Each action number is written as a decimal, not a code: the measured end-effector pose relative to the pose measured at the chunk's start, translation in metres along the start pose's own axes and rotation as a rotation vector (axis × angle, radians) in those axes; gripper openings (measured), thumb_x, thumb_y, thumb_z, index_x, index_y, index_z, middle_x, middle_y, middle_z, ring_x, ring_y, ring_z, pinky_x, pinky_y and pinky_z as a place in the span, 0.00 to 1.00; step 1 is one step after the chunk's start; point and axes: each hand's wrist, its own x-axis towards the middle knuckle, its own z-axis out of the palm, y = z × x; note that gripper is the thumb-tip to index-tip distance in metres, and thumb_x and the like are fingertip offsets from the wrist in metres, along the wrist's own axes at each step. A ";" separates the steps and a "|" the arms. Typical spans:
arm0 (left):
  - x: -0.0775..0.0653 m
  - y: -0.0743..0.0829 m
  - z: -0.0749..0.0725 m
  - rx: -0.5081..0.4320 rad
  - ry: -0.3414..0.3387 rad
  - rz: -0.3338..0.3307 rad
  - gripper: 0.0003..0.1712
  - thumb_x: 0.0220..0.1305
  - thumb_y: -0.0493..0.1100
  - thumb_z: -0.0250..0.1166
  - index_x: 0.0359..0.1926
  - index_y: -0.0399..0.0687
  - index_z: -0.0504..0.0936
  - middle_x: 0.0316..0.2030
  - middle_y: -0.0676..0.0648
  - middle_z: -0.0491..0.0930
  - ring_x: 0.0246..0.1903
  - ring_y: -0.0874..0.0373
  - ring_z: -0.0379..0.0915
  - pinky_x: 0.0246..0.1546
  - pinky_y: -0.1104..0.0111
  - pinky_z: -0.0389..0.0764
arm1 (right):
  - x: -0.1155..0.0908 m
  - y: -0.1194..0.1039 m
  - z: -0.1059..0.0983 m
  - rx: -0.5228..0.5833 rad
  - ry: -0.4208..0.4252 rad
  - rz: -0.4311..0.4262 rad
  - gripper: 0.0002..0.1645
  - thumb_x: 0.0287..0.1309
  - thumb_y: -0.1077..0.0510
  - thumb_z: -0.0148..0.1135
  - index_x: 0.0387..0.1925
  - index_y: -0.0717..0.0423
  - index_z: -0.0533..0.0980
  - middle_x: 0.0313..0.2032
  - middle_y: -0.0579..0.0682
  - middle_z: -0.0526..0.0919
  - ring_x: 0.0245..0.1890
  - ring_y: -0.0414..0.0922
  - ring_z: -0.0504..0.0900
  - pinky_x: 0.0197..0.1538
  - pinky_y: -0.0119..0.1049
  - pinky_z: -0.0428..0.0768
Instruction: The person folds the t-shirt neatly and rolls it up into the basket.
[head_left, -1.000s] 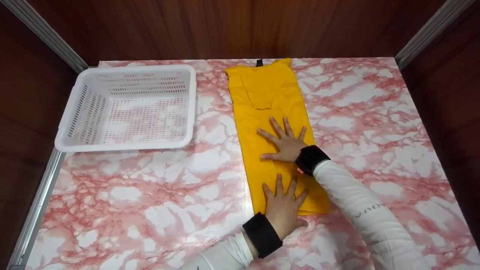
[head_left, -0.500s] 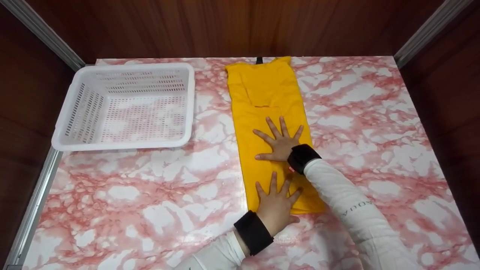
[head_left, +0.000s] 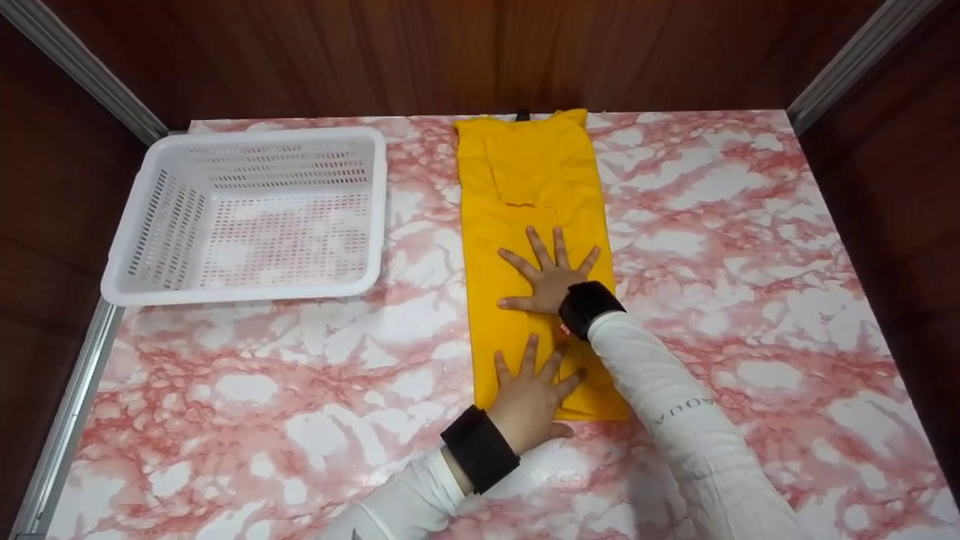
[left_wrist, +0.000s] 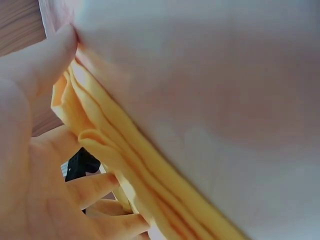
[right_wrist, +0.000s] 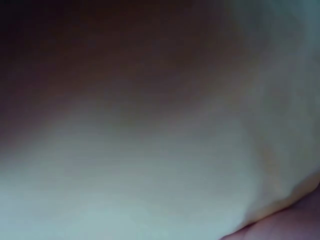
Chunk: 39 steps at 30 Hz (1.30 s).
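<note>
A folded yellow garment (head_left: 491, 277) lies as a long strip on the table, in the head view. My right hand (head_left: 555, 289) rests flat across its middle, fingers spread. Nearer to me, my left hand (head_left: 525, 405) lies with spread fingers on the garment's near end, its thumb off the front edge. In the left wrist view several stacked layers of the yellow cloth (left_wrist: 135, 155) show beside the left hand (left_wrist: 40, 175). The right wrist view is dark and blurred; only a bit of skin and a yellowish edge show at its lower right.
A white perforated plastic basket (head_left: 247, 290) stands at the back left, with nothing in it. The table (head_left: 285, 405) has a red-and-white marbled top. Brown wood panels (head_left: 480, 56) rise behind it and at both sides. A small black piece (head_left: 523, 115) shows at the garment's far end.
Both hands have slid left and slightly away from me, carrying the garment's near end with them. The garment now lies straighter, while its far end has barely moved.
</note>
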 end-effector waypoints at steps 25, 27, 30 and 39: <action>-0.003 -0.020 -0.006 -0.016 -0.006 0.019 0.46 0.49 0.69 0.64 0.70 0.71 0.59 0.72 0.47 0.53 0.71 0.35 0.39 0.54 0.30 0.55 | 0.019 -0.004 0.002 0.015 -0.025 0.051 0.54 0.33 0.08 0.29 0.64 0.09 0.28 0.70 0.39 0.13 0.67 0.57 0.11 0.46 0.75 0.14; -0.002 -0.020 -0.006 -0.026 -0.002 0.021 0.46 0.50 0.69 0.64 0.70 0.71 0.59 0.72 0.46 0.53 0.71 0.35 0.39 0.54 0.30 0.55 | 0.019 -0.004 0.001 0.014 -0.028 0.052 0.55 0.33 0.08 0.29 0.65 0.10 0.28 0.70 0.40 0.13 0.67 0.57 0.11 0.46 0.75 0.15; -0.002 -0.021 -0.005 -0.033 0.010 0.029 0.46 0.50 0.69 0.64 0.70 0.71 0.59 0.72 0.46 0.53 0.70 0.35 0.40 0.54 0.30 0.55 | 0.020 -0.004 0.000 0.010 -0.035 0.056 0.55 0.33 0.08 0.29 0.65 0.10 0.28 0.70 0.40 0.13 0.67 0.57 0.12 0.46 0.76 0.16; -0.001 -0.029 -0.002 0.012 0.043 0.062 0.50 0.50 0.69 0.63 0.71 0.76 0.50 0.73 0.48 0.49 0.71 0.39 0.42 0.57 0.34 0.57 | 0.010 0.001 -0.014 0.052 -0.046 -0.017 0.54 0.43 0.14 0.39 0.70 0.19 0.33 0.72 0.44 0.17 0.69 0.58 0.15 0.50 0.77 0.20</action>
